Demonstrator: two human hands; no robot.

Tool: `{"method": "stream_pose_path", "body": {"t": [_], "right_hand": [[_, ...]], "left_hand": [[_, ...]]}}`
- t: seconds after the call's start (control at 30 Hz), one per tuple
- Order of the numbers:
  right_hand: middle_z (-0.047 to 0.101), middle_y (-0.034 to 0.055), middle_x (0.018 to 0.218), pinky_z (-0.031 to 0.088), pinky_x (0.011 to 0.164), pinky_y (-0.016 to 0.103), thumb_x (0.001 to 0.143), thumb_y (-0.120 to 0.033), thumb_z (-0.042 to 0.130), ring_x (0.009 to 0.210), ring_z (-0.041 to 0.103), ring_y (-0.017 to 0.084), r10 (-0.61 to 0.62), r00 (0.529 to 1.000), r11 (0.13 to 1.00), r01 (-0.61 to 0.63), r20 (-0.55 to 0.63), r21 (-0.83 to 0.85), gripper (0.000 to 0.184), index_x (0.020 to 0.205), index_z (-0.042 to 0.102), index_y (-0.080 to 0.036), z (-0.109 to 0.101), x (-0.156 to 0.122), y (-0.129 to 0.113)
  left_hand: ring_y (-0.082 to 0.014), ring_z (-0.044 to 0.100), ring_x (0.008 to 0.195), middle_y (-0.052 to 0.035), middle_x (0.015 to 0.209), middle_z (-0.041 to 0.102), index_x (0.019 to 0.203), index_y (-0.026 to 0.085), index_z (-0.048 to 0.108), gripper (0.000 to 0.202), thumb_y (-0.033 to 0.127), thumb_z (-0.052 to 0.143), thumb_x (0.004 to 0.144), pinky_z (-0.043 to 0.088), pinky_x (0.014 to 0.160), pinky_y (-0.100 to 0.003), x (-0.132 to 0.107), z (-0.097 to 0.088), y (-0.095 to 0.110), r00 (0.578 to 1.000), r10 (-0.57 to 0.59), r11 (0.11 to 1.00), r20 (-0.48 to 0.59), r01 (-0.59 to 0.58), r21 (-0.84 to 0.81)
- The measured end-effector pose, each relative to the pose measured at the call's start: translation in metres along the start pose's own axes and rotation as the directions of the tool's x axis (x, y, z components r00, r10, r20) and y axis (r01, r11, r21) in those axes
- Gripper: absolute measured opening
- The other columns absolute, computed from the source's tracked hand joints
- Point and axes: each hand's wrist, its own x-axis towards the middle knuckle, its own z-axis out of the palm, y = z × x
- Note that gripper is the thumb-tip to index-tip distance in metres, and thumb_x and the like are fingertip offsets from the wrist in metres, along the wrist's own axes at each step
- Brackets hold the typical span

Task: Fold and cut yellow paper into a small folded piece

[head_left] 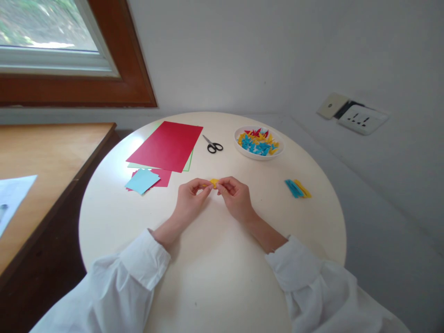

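Between my two hands, over the middle of the round white table [222, 259], is a small piece of folded yellow paper [214, 182]. My left hand [193, 195] pinches its left side with thumb and fingers. On the other side, my right hand [236, 196] grips it the same way. Fingertips hide much of the paper, so its exact folded shape cannot be made out. Scissors [213, 146] with black handles lie beyond my hands. Left of my left hand sit small light-blue paper squares [143, 181] on top of red ones [164, 179].
Large red sheets [166, 145] overlie green ones at the back left. A white dish [258, 156] at the back right holds many folded blue, yellow and red paper pieces. Folded blue [294, 188] and yellow strips [303, 188] lie at the right. A wooden desk [52, 152] stands left.
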Motion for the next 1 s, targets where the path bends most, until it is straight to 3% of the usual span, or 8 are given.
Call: {"method": "stream_pose_path", "body": {"t": [1.0], "right_hand": [[0.065,0.0019,0.070,0.051,0.066,0.028,0.067,-0.029,0.067,0.067,0.062,0.014,0.047,0.997,0.997,-0.043,-0.067,0.064,0.013,0.068,0.061,-0.017,0.0036,-0.0019,0.0002]], "left_hand": [[-0.0135,0.059,0.066,-0.0023,0.068,0.065,0.066,0.015,0.063,0.003,0.017,0.061,0.065,0.045,0.065,-0.026,0.0017,0.0013,-0.0035,0.999,0.044,0.998,-0.025,-0.045,-0.054]]}}
